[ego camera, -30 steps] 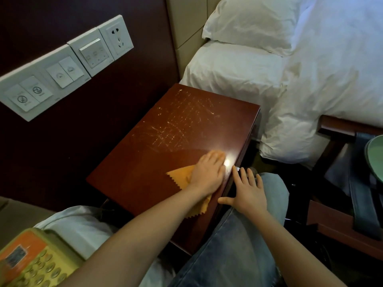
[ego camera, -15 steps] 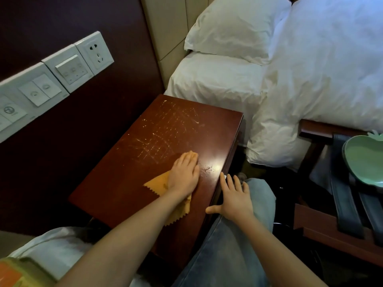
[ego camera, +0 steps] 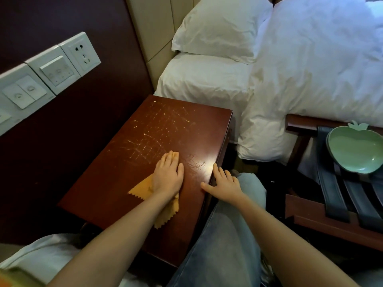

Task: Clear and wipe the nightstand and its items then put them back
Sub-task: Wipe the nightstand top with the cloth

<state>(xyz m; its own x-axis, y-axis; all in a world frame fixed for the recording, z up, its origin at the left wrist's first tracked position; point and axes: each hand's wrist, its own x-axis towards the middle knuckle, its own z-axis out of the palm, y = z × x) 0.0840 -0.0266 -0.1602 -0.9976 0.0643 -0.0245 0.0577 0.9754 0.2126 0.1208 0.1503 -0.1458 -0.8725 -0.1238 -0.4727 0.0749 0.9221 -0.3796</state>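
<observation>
Nearest the camera, a jeans-clad leg (ego camera: pixel 223 235) rises close along the right edge of the tabletop (ego camera: pixel 116 183). White fabric (ego camera: pixel 41 255) bunches beyond the tabletop's near corner on the left. Over the right half of the tabletop the left grip (ego camera: pixel 167 175) lies flat, fingers straight and together, pressing an orange cloth (ego camera: pixel 142 189) against the wood. The cloth's zigzag edges show to the left of the wrist and beneath it. The right grip (ego camera: pixel 224 185) is released: its fingers lie straight along the right edge and its thumb rests on the top surface, near the left grip but apart from it. Pale scratches (ego camera: pixel 157 131) cross the wood ahead of the cloth toward the far edge. Right of the leg, a wooden rack (ego camera: pixel 304 208) with dark straps carries a green apple-shaped dish (ego camera: pixel 356 150). Past the far edge lie a bed's white duvet (ego camera: pixel 310 69) and pillow (ego camera: pixel 217 27). White switch plates (ego camera: pixel 47 73) line the dark wall along the left edge.
</observation>
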